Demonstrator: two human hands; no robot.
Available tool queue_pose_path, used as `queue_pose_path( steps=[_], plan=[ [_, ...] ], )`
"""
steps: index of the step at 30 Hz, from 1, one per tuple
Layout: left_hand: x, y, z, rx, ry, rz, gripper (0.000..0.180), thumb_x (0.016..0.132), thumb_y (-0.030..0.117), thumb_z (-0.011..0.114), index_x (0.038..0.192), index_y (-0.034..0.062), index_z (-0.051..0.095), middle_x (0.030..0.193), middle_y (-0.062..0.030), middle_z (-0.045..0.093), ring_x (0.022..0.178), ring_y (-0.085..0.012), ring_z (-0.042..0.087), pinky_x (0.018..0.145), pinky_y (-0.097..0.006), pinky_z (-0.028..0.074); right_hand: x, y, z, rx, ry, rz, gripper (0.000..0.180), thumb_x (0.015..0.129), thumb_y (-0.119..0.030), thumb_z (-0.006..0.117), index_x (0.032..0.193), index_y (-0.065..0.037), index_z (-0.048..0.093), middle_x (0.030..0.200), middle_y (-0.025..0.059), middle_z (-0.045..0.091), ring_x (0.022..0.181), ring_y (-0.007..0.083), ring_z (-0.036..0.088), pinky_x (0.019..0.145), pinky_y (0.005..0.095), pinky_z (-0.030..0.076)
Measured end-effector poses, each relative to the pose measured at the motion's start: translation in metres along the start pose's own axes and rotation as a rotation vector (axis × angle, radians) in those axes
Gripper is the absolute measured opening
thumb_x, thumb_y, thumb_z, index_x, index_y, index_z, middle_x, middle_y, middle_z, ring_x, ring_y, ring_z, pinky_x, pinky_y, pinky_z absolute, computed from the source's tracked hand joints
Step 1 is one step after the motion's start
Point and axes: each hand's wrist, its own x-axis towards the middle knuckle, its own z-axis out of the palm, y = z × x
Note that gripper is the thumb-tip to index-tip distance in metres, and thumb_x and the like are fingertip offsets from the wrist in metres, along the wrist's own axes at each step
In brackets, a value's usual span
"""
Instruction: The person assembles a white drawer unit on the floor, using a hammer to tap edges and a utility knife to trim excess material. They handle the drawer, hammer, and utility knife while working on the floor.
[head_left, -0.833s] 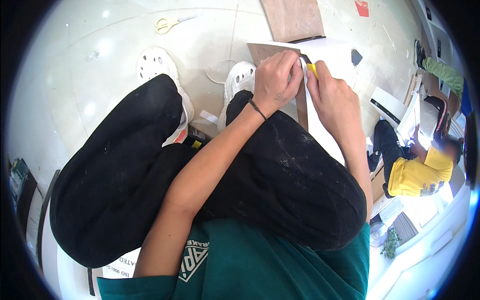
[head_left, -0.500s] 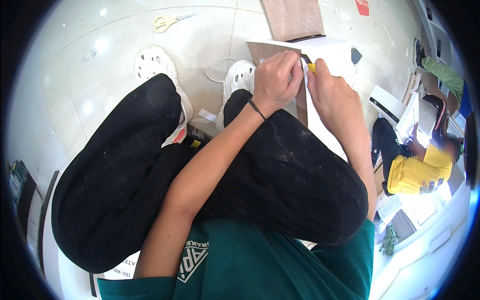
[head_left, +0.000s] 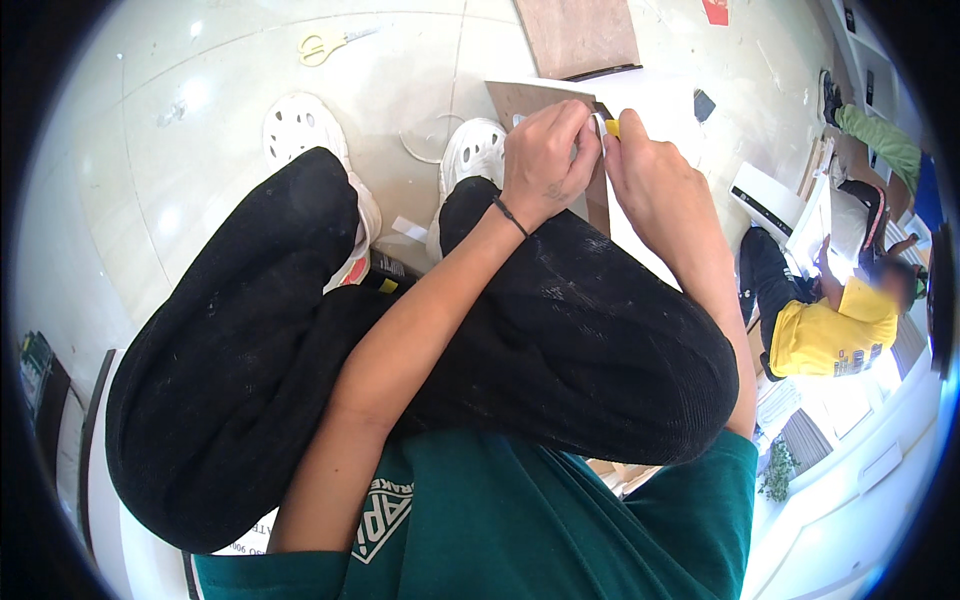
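My right hand is closed round a yellow-handled cutter, its dark end pointing up and away. Close beside it, my left hand is closed with fingertips pressed together at a thin white strip. Whether the strip is loose or still attached is hard to make out. Both hands are over the edge of a panel, brown on one face, standing by my right knee. Part of the panel is hidden behind my hands and leg.
Yellow scissors lie on the tiled floor ahead, with a brown board farther right. A curled strip rests between my white clogs. At right, a person in a yellow shirt sits near white panels.
The whole view has shifted slightly. My hands stay together at the panel edge, the right one a little closer to the left, still gripping the cutter.
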Motion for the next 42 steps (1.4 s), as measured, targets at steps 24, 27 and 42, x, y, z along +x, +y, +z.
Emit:
queue_pose_path(
  steps=[24, 27, 42],
  plan=[
    [-0.008, -0.005, 0.000, -0.004, -0.046, -0.011, 0.011, 0.085, 0.007, 0.059, 0.079, 0.0033, 0.051, 0.070, -0.0130, 0.055, 0.066, -0.0331, 0.058, 0.059, -0.043, 0.044, -0.015, -0.005, 0.005, -0.096, -0.001, 0.056, 0.024, 0.105, -0.026, 0.043, 0.101, -0.003, 0.047, 0.072, 0.0231, 0.066, 0.071, 0.0440, 0.067, 0.064, 0.0526, 0.053],
    [-0.007, -0.006, 0.000, -0.002, -0.050, -0.004, 0.012, 0.086, 0.008, 0.059, 0.079, 0.0031, 0.051, 0.070, -0.0132, 0.055, 0.066, -0.0332, 0.058, 0.059, -0.043, 0.044, -0.014, -0.006, 0.005, -0.077, -0.005, 0.061, 0.024, 0.105, -0.027, 0.043, 0.101, -0.003, 0.047, 0.073, 0.0234, 0.067, 0.071, 0.0442, 0.067, 0.064, 0.0528, 0.053],
    [-0.007, -0.005, -0.001, -0.011, -0.073, -0.036, 0.012, 0.087, 0.008, 0.058, 0.080, 0.0032, 0.051, 0.071, -0.0135, 0.055, 0.067, -0.0330, 0.058, 0.060, -0.043, 0.045, -0.017, -0.006, -0.012, -0.113, 0.023, 0.046, 0.024, 0.103, -0.026, 0.047, 0.100, -0.003, 0.050, 0.069, 0.0224, 0.066, 0.069, 0.0428, 0.068, 0.062, 0.0509, 0.054]
  ],
)
